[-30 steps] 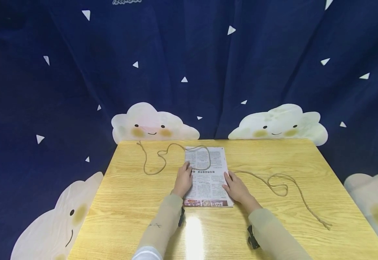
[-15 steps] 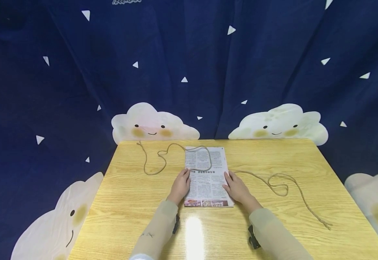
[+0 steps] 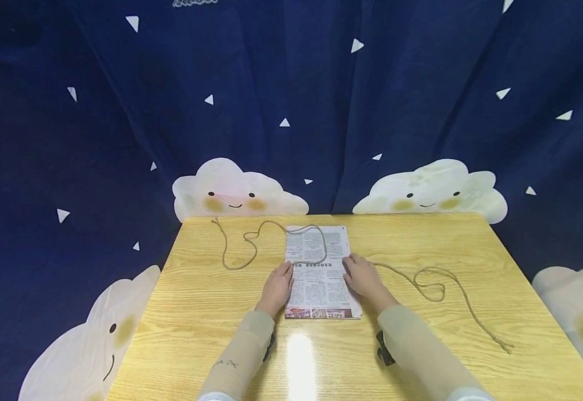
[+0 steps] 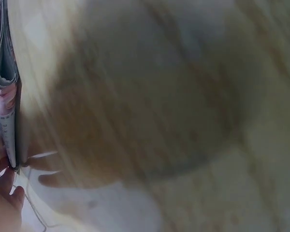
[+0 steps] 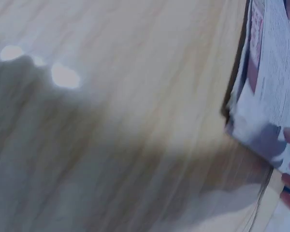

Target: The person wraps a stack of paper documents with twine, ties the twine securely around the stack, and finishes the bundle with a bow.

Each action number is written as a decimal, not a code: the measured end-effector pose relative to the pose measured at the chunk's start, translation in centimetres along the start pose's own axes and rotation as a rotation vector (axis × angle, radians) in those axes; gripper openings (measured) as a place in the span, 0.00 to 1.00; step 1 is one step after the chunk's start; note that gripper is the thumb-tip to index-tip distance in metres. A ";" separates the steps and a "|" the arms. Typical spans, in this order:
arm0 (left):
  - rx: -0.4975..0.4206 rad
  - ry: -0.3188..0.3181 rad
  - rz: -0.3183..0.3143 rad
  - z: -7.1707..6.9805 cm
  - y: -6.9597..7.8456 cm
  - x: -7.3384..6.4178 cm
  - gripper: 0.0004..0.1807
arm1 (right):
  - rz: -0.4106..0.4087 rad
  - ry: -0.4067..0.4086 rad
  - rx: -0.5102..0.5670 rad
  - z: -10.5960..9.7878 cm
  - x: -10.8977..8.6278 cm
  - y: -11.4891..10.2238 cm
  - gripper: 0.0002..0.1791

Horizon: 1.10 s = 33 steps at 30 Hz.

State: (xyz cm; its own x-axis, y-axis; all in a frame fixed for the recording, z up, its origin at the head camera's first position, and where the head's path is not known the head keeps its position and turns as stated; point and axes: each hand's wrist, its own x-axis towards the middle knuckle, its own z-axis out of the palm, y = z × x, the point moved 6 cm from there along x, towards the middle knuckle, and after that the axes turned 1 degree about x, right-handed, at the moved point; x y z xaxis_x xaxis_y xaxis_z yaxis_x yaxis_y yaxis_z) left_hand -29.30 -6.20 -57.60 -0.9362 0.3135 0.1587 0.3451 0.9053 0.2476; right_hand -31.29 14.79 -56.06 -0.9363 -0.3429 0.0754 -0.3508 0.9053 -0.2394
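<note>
Because the folded newspaper [image 3: 318,292] on the table [image 3: 186,301] looks light, floppy and easy to rip, it seems best to hold its two long sides, where the left hand [image 3: 276,287] and right hand [image 3: 365,277] rest with loose fingers, not squeezing it.

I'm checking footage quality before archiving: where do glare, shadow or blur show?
Head view: a bright glare streak on the table, just below the newspaper, whose small print is unreadable; left wrist view: a broad shadow over soft, blurry wood grain; right wrist view: white glare spots at upper left, dim shadow beneath, the newspaper's print blurred.
</note>
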 end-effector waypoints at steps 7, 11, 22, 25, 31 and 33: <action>-0.010 0.042 0.003 0.5 -0.1 0.1 0.22 | -0.218 -0.051 0.070 0.4 2.0 -3.2 0.24; -0.016 0.072 0.015 0.5 0.0 0.1 0.21 | -0.219 -0.076 0.077 1.0 2.4 -3.6 0.19; -0.020 0.075 0.013 0.0 0.3 0.1 0.21 | -0.174 0.093 0.088 1.4 2.2 -2.1 0.07; -0.010 0.059 0.008 0.1 0.3 0.1 0.21 | -0.173 0.116 0.065 0.9 2.0 -0.8 0.08; -0.006 0.040 -0.006 0.2 0.2 -0.1 0.20 | -0.175 0.132 -0.071 -1.6 1.7 3.0 0.06; -0.016 0.044 -0.006 0.1 0.2 -0.2 0.20 | -0.164 0.133 -0.106 -2.8 1.4 4.5 0.06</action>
State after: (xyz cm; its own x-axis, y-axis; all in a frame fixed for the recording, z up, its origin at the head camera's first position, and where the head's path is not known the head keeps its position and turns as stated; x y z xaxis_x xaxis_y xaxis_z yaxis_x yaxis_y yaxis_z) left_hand -29.03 -6.04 -57.68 -0.9347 0.2948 0.1985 0.3406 0.9025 0.2638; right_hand -34.23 19.04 -54.35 -0.8579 -0.4578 0.2333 -0.4911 0.8640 -0.1106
